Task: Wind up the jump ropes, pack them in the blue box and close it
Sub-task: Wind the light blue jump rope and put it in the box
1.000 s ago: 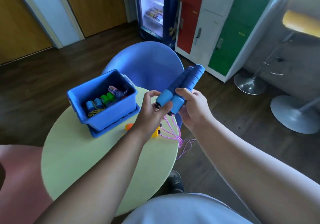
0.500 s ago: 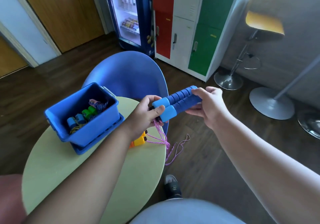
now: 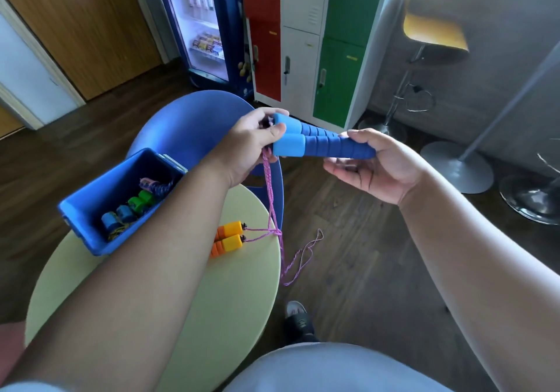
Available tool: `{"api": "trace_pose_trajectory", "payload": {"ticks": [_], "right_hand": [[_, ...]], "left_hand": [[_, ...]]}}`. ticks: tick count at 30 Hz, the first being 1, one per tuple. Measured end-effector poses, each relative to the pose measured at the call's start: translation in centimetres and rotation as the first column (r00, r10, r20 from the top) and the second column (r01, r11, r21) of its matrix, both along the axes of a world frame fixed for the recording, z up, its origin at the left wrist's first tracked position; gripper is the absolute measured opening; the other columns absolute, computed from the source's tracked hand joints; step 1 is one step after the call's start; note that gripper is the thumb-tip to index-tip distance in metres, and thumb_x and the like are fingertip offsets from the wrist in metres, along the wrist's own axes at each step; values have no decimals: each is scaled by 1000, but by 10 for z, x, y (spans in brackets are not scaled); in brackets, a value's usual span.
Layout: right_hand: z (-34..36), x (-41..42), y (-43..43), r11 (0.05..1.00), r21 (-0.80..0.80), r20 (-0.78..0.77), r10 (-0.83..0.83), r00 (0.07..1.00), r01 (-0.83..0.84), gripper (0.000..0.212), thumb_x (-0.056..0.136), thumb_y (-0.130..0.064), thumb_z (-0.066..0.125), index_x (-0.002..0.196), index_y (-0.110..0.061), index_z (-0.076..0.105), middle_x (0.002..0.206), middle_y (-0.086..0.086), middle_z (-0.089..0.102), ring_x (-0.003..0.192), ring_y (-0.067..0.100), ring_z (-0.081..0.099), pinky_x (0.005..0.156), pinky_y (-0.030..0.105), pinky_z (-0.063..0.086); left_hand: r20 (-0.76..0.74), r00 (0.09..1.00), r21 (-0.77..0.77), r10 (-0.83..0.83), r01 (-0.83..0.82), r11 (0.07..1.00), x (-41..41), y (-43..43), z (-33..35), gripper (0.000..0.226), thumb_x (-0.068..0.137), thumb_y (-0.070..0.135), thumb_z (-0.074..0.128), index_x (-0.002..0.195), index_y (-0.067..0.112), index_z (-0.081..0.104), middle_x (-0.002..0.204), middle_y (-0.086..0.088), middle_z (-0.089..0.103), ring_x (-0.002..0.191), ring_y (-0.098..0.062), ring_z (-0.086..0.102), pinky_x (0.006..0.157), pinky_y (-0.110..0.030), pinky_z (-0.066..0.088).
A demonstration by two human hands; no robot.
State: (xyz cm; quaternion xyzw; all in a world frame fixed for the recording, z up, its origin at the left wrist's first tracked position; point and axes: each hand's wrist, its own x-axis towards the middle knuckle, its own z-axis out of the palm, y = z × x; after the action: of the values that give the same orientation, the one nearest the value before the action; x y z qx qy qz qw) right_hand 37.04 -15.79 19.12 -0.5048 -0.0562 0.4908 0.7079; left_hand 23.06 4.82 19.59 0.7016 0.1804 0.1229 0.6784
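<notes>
Head view shows both hands raised over the far edge of the tabletop [image 3: 181,300], clamped on one pair of blue foam handles [image 3: 321,144] held side by side. The left hand [image 3: 251,146] pinches the smooth capped ends where the cord leaves, and the right hand [image 3: 372,167] curls loosely round the ribbed far ends. A thin braided pink cord [image 3: 271,197] hangs limp from the left hand past the tabletop edge. The foam should be light, squashy and grippy, so the paired handles make the firm core to hold. The cord is soft and likely to tangle, so it is best fed under slight tension. Orange and yellow handles [image 3: 228,238] lie on the tabletop with a similar cord; the two strands possibly cross, though I cannot tell. The blue box [image 3: 100,210], hard plastic and open, stands to the left holding wound ropes [image 3: 127,213]
</notes>
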Motion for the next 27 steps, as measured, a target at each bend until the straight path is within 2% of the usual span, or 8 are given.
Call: {"api": "trace_pose_trajectory", "payload": {"ticks": [4, 9, 12, 14, 20, 22, 24, 27], "right_hand": [[4, -1, 1, 1000, 19, 49, -10, 999, 9, 12, 95, -11, 59, 102, -20, 56, 96, 13, 66, 71, 28, 72, 61, 31, 62], [-2, -8, 8, 999, -27, 3, -19, 1000, 19, 34, 96, -6, 57, 126, -21, 58, 100, 15, 66, 70, 31, 73, 64, 35, 64], [-6, -12, 13, 999, -15, -64, -36, 997, 35, 31, 95, -9, 60, 125, -18, 60, 103, 15, 67, 70, 28, 72, 64, 35, 63], [-8, -16, 17, 999, -7, -48, -32, 998, 31, 27, 95, -12, 61, 122, -15, 61, 106, 17, 68, 70, 28, 73, 62, 32, 62], [-11, -21, 33, 996, 38, 154, -88, 984, 84, 12, 96, -6, 64, 107, -9, 65, 108, 18, 68, 88, 36, 74, 74, 41, 63], [-9, -24, 37, 999, 21, 188, -33, 982, 30, 5, 98, -7, 61, 100, -10, 64, 101, 17, 69, 83, 34, 73, 75, 41, 63], [-4, -27, 43, 1000, -6, 194, 19, 981, -19, 7, 102, -13, 56, 99, -11, 63, 96, 17, 67, 71, 27, 69, 71, 38, 63], [6, -29, 56, 1000, 22, 176, 2, 984, -6, 11, 104, -17, 53, 100, -10, 61, 97, 18, 62, 64, 21, 57, 65, 33, 59]], "left_hand": [[-25, 999, 26, -32, 32, 999, 1, 2, -1, 21, 105, 15, 52, 120, 21, 65, 126, -19, 59, 101, -26, 60, 82, -38, 50], [-33, 999, -3, -20, 20, 1000, -9, 6, -13, 27, 105, 17, 50, 128, 15, 64, 135, -24, 57, 108, -28, 63, 89, -40, 53], [-29, 1000, -34, -2, 1, 999, -15, 7, -17, 28, 106, 15, 47, 129, 15, 63, 135, -22, 56, 108, -28, 63, 91, -41, 54], [-20, 1000, -42, 20, -20, 999, -19, 8, -18, 27, 107, 14, 45, 129, 15, 63, 134, -20, 56, 105, -25, 63, 91, -41, 54], [16, 983, 45, 182, -183, 982, -24, 13, -27, 27, 99, 24, 50, 124, 28, 60, 133, -13, 57, 104, -22, 63, 77, -33, 56], [37, 970, 34, 242, -243, 969, -23, 13, -31, 29, 95, 29, 51, 123, 30, 59, 129, -9, 58, 103, -22, 63, 73, -32, 55], [50, 952, 46, 303, -305, 951, -21, 15, -28, 24, 102, 27, 50, 123, 29, 59, 126, -6, 58, 103, -21, 63, 72, -32, 55], [95, 926, 20, 366, -370, 929, -14, 24, -19, 20, 104, 29, 48, 121, 29, 58, 123, -5, 59, 96, -19, 62, 70, -32, 53]]}}
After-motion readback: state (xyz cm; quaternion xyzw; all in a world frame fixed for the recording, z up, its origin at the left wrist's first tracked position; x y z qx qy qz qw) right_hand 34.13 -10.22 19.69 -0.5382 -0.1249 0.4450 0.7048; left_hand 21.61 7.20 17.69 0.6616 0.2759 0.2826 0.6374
